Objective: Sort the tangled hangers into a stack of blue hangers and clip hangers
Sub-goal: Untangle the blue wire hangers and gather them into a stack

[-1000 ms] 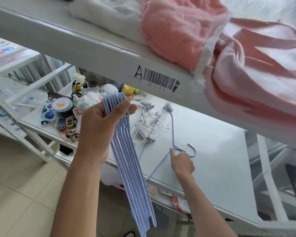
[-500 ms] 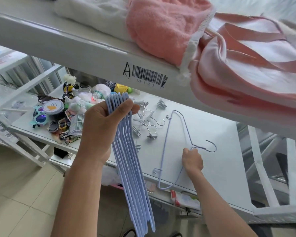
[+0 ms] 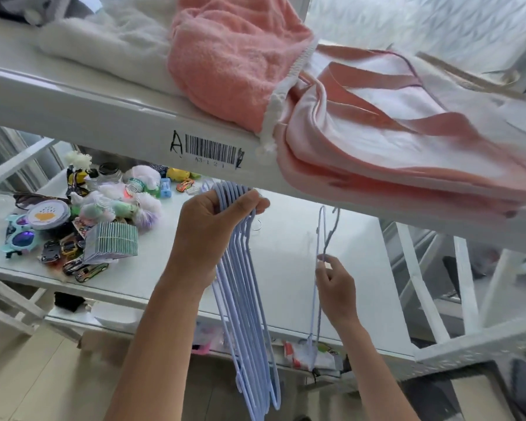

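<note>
left hand (image 3: 207, 238) grips the blue stack (image 3: 249, 314) by its tops, hanging near the shelf (image 3: 286, 268) so hangers stay aligned; right hand (image 3: 336, 284) pinches a lone hanger (image 3: 320, 238) upright, probably to join it.

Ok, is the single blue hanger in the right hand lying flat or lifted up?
Lifted. The single blue hanger stands nearly upright, edge-on, pinched by the right hand above the shelf.

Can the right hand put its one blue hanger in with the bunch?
Probably yes: the right hand pinches the single blue hanger upright beside the bunch in the left hand, nothing between.
</note>
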